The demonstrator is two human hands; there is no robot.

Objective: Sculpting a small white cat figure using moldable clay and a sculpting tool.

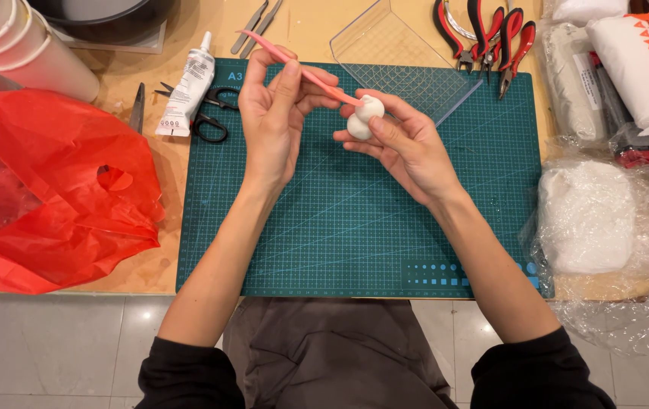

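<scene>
Red plastic bag (48,185) is crumpled up at the far left of the wooden table (150,257), with a stack of white cups (18,45) above it. Just right of that you've got a white glue tube (188,87) lying on the edge of the green cutting mat (355,235), and black scissors (211,113) right beside it.

Your left hand (275,121) is closed around a pink sculpting tool (298,68), pinched between thumb and fingers, handle angled up and away to the left. Its tip touches the white clay piece (365,116), which looks like two small balls stuck together. That clay sits in your right hand (408,148), thumb pressed on the front and fingers curled behind, held up over the upper middle of the mat.

Behind your hands there's a clear plastic sheet (393,53) tilted across the mat's top edge, then a few red-handled pliers (491,38). At the far right, a big white clay block in plastic wrap (586,216) sits off the mat.
</scene>
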